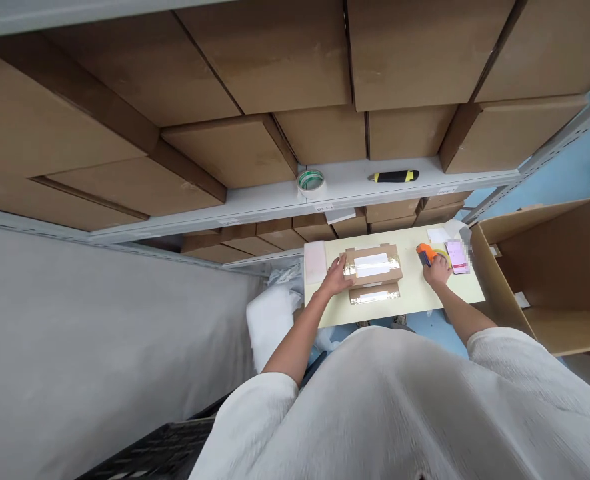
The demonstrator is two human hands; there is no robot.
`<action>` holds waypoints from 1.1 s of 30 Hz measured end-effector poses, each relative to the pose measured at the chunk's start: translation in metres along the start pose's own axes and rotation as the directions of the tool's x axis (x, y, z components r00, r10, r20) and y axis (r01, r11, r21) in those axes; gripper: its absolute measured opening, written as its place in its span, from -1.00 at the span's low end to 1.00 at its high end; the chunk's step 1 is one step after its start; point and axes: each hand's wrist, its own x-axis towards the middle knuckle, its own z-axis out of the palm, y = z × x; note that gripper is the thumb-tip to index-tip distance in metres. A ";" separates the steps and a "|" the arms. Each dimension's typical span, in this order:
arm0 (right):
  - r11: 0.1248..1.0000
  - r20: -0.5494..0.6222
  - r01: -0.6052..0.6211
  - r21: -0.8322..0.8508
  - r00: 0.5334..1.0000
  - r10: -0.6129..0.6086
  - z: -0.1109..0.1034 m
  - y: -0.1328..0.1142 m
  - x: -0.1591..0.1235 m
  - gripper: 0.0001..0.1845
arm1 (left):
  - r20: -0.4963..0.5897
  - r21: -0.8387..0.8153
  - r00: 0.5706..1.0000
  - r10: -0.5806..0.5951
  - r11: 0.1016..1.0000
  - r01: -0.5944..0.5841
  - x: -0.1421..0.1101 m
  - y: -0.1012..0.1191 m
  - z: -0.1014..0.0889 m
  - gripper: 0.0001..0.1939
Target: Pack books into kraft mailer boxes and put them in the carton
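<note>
A small cardboard box [375, 262], with a white label under clear shiny tape on its top, lies on the pale yellow board [415, 303]. My left hand [335, 279] grips the box's left end. Along its near side is a narrower strip of cardboard [375, 294], also with a white label and shiny tape; I cannot tell whether it is a second box. At the board's right, my right hand [437, 272] is closed around an orange tape dispenser [426, 251] with a yellowish roll. Beside that hand lies a phone [457, 257] with a lit pinkish screen.
Above the board runs a metal shelf [345, 185] stacked with cardboard cartons [295, 53]. On its edge sit a tape roll [310, 181] and a black-and-yellow utility knife [395, 176]. A large open carton [565, 267] stands right; white foam wrap [273, 320] is at left.
</note>
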 end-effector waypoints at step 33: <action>0.854 -0.108 0.468 0.227 0.884 -0.455 -0.054 -0.127 -0.066 -0.28 | -0.446 -0.173 0.893 -0.063 0.985 -0.017 0.005 0.069 -0.006 -0.31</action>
